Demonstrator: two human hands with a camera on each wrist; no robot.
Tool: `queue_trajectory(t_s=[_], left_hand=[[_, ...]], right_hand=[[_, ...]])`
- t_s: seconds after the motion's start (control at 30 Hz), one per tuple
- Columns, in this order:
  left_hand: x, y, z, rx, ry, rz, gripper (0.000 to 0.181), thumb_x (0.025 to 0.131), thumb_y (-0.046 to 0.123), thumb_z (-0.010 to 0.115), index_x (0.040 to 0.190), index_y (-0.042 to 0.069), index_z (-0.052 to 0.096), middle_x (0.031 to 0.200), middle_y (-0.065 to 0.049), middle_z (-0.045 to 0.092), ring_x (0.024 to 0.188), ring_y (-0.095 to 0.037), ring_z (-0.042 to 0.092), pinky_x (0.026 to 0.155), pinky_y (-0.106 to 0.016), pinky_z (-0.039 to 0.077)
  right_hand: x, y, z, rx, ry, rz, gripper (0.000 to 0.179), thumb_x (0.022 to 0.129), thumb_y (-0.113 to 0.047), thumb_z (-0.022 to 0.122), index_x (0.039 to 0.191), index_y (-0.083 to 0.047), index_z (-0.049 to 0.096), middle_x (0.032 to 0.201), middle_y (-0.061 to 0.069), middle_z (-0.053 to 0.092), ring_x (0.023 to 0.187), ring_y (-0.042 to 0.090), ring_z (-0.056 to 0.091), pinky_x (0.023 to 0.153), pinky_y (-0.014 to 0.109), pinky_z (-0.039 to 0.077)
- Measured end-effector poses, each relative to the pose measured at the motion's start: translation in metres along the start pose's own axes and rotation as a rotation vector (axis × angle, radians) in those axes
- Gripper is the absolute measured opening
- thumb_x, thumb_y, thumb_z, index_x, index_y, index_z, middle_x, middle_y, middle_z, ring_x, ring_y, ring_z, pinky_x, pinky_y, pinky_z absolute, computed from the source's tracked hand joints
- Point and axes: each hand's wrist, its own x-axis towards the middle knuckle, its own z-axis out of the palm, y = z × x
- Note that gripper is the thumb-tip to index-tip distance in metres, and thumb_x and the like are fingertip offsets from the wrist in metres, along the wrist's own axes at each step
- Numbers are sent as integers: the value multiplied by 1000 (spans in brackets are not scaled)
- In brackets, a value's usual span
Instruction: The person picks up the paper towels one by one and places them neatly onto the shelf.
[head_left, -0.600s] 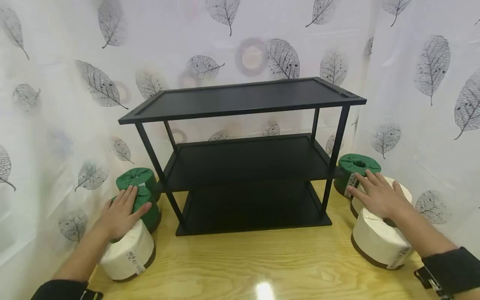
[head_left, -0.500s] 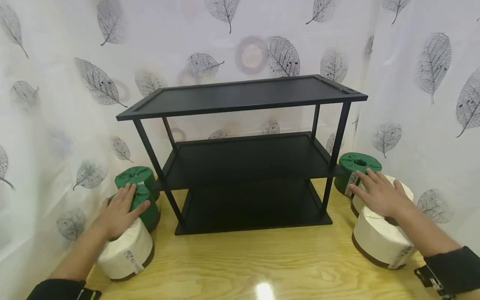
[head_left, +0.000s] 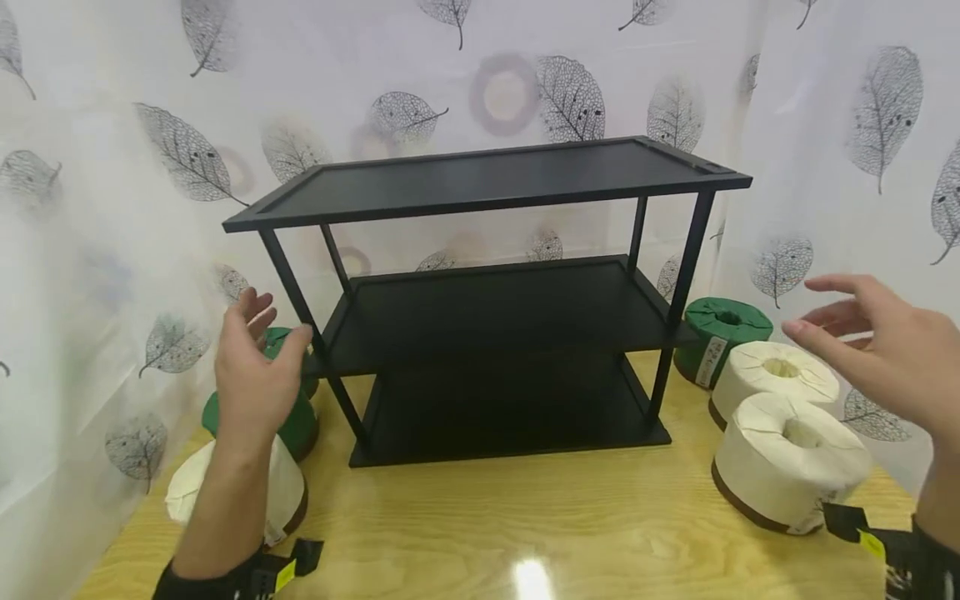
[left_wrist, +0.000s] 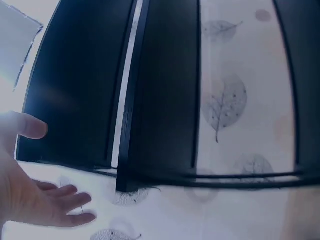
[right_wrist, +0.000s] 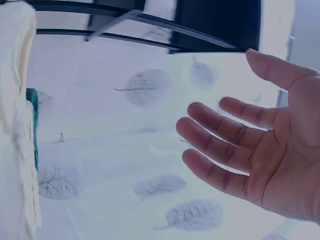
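A black three-tier rack (head_left: 487, 308) stands in the middle of the table in the head view. My left hand (head_left: 258, 367) is raised at the rack's left, fingers loosely bent, holding nothing. Beneath and behind it are green wrapped rolls (head_left: 302, 427) and a cream wrapped roll (head_left: 285, 487), all partly hidden. At the right my right hand (head_left: 892, 350) hangs in the air with relaxed, spread fingers, also holding nothing. Below and left of it stand a green wrapped roll (head_left: 726, 321) and two cream wrapped rolls (head_left: 798, 454), each with a hole in its top.
The wooden table (head_left: 480, 517) runs in front of the rack. A white curtain (head_left: 487, 83) with printed leaves hangs close behind and on both sides. The rack's top shelf (head_left: 487, 175) overhangs the lower ones, with thin posts (head_left: 690, 250) at the corners.
Both hands have lifted off the rolls they rested on and turned from palm down to sideways. The left hand moved up and slightly right, the right hand up and right. The rolls stay in place.
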Motion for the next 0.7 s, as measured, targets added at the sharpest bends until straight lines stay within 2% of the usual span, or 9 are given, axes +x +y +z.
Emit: queue_trajectory(t_s=[0.03, 0.07, 0.1, 0.13, 0.2, 0.27, 0.4, 0.47, 0.7], left_hand=[[0, 2, 6, -9, 34, 4, 77, 96, 29, 58, 160, 13, 18, 158, -4, 37, 145, -24, 39, 116, -48, 34], [1, 2, 11, 0, 61, 10, 79, 95, 30, 60, 159, 12, 18, 157, -4, 38, 143, -23, 41, 114, -49, 36], [3, 1, 15, 11, 84, 28, 82, 93, 29, 62, 159, 10, 18, 156, -6, 40, 142, -25, 43, 113, -50, 37], [5, -2, 19, 24, 102, 48, 84, 92, 28, 65, 159, 8, 19, 154, -8, 41, 140, -27, 46, 111, -51, 39], [10, -10, 24, 80, 119, 86, 84, 91, 26, 66, 158, 5, 21, 151, -12, 45, 134, -31, 51, 105, -52, 44], [15, -20, 29, 168, 120, 140, 75, 91, 24, 66, 154, 3, 31, 144, -16, 51, 124, -36, 58, 95, -55, 48], [22, -38, 40, 258, 90, 206, 49, 94, 19, 59, 138, -1, 51, 126, -21, 65, 107, -42, 65, 83, -57, 50], [24, -45, 45, 229, 70, 210, 40, 95, 14, 54, 131, -2, 55, 120, -21, 68, 106, -43, 65, 83, -56, 50], [22, -61, 54, 152, 22, 214, 41, 95, 5, 39, 134, -6, 48, 129, -21, 65, 122, -44, 58, 96, -55, 45]], right_hand=[[-4, 0, 0, 15, 25, -2, 61, 96, -32, 64, 139, 7, 43, 109, 37, 64, 72, -1, 62, 60, 21, 46], [-8, 1, 1, 16, 37, -6, 59, 95, -30, 67, 135, 8, 46, 104, 36, 65, 70, -5, 59, 56, 17, 42], [-10, 2, 1, 9, 32, -13, 57, 94, -30, 68, 131, 9, 49, 100, 35, 67, 69, -8, 56, 55, 16, 40], [-11, 4, 2, -14, 9, -18, 56, 93, -31, 69, 127, 9, 50, 95, 33, 68, 69, 0, 60, 55, 18, 42], [-11, 9, 4, -71, -79, -15, 57, 92, -36, 70, 122, 9, 51, 88, 25, 70, 69, 8, 63, 56, 26, 47], [-11, 14, 5, -133, -212, -2, 63, 90, -42, 71, 120, 9, 49, 83, 15, 70, 69, 25, 65, 56, 38, 49], [-9, 18, 12, -163, -428, 17, 76, 84, -48, 76, 122, 10, 47, 82, 1, 70, 73, 25, 65, 60, 42, 51], [-7, 17, 17, -160, -471, 18, 81, 80, -50, 78, 123, 11, 47, 83, 0, 71, 74, 25, 65, 61, 42, 51], [4, 12, 38, -210, -568, 16, 83, 70, -57, 83, 115, 3, 48, 83, 5, 67, 75, 26, 61, 61, 39, 48]])
